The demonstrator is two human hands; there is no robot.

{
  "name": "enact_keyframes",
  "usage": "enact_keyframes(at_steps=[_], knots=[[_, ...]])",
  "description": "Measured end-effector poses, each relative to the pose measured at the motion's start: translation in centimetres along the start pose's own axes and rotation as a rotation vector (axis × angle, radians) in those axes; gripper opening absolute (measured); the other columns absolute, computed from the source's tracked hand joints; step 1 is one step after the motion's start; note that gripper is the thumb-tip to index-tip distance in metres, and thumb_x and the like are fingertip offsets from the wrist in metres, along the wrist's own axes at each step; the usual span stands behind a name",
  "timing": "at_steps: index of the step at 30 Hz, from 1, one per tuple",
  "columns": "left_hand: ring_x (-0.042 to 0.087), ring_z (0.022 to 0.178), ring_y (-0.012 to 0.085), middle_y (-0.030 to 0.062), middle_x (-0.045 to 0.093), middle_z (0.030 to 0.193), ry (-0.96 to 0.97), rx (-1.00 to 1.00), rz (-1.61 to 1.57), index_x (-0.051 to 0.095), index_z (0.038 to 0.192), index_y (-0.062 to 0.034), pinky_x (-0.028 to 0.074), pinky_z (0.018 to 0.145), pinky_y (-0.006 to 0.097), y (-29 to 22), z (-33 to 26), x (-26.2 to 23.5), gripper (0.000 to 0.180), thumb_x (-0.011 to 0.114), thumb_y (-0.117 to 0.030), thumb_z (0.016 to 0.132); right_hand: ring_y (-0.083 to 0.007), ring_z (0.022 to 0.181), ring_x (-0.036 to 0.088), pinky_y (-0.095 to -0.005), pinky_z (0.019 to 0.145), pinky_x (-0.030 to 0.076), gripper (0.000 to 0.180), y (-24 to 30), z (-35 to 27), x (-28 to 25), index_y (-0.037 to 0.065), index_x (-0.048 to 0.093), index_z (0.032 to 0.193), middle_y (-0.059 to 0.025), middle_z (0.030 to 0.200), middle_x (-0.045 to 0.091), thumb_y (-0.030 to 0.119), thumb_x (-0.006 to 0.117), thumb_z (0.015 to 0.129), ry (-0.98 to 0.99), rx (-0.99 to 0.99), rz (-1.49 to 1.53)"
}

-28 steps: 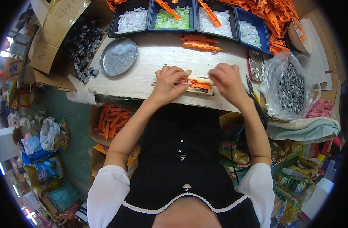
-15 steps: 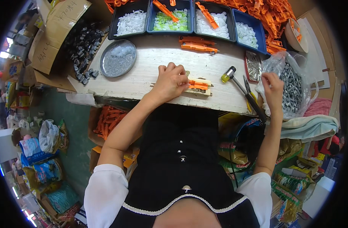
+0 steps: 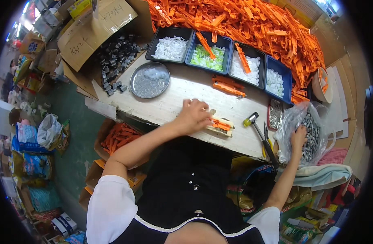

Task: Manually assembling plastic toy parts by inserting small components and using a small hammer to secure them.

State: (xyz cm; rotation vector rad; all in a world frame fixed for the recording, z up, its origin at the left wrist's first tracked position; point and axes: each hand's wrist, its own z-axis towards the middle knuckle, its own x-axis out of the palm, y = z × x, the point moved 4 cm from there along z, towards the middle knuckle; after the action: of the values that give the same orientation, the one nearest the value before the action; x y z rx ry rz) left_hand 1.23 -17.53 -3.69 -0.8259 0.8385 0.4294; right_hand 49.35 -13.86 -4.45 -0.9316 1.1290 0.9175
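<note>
My left hand (image 3: 193,117) is beside the left end of a cream-coloured fixture (image 3: 228,133) on the bench, its fingers bent and spread apart. An orange plastic casing (image 3: 222,124) lies in the fixture, with something small and metallic along its near side. At the right, my right hand (image 3: 298,138) reaches into a clear plastic bag (image 3: 285,131) of small grey metal parts (image 3: 312,129). Its fingers are curled in at the pile, and the fingertips are partly hidden. Whatever they pinch is too small to make out.
A hammer (image 3: 260,132) and yellow-handled pliers (image 3: 267,147) lie between the fixture and the bag. Behind stand bins (image 3: 231,75) of white and green pieces, below a heap of orange casings (image 3: 251,36). A round metal dish (image 3: 149,80) sits left.
My right hand has moved from above the bag's left edge into the grey parts. The left hand's fingers have loosened from a pinch and spread at the fixture. The whole view has shifted.
</note>
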Motion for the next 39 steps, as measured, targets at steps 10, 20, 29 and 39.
enact_keyframes(at_steps=[10, 20, 29, 39], knots=[[0.052, 0.102, 0.0289, 0.0073, 0.061, 0.105, 0.109, -0.736, 0.357, 0.067, 0.098, -0.0175, 0.034, 0.085, 0.051, 20.1, 10.9, -8.5, 0.032, 0.069, -0.033, 0.070, -0.0302, 0.089, 0.053, -0.0508, 0.073, 0.037, 0.031, -0.6, 1.0, -0.7, 0.008, 0.054, 0.102, -0.0091, 0.092, 0.055, 0.020, 0.057, 0.074, 0.078, 0.004, 0.171], [0.060, 0.088, 0.0233, 0.0039, 0.067, 0.083, -0.061, -0.698, 0.090, 0.071, 0.083, -0.0186, 0.037, 0.082, 0.047, 22.0, 11.8, -9.4, 0.019, 0.071, -0.029, 0.067, -0.0321, 0.075, 0.056, -0.0429, 0.068, 0.041, 0.022, -2.0, -0.6, -3.1, 0.005, 0.054, 0.086, -0.0122, 0.077, 0.060, 0.017, 0.060, 0.069, 0.022, 0.081, 0.290], [0.061, 0.060, 0.0114, 0.0053, 0.064, 0.066, -0.297, -0.686, -0.475, 0.066, 0.078, -0.0034, 0.046, 0.054, 0.025, 21.4, 11.0, -11.9, 0.011, 0.064, -0.012, 0.071, -0.0318, 0.081, 0.057, -0.0527, 0.072, 0.036, 0.021, -2.2, -1.5, -2.9, 0.007, 0.055, 0.084, -0.0118, 0.081, 0.060, 0.021, 0.059, 0.070, -0.016, 0.135, 0.204], [0.058, 0.063, 0.0110, 0.0042, 0.061, 0.072, -0.329, -0.719, -0.597, 0.061, 0.083, -0.0010, 0.048, 0.055, 0.022, 17.9, 8.2, -13.1, 0.012, 0.066, -0.003, 0.072, -0.0308, 0.080, 0.056, -0.0490, 0.073, 0.035, 0.023, -2.1, -1.5, -2.6, 0.005, 0.056, 0.086, -0.0106, 0.082, 0.060, 0.022, 0.056, 0.070, 0.044, 0.137, 0.235]])
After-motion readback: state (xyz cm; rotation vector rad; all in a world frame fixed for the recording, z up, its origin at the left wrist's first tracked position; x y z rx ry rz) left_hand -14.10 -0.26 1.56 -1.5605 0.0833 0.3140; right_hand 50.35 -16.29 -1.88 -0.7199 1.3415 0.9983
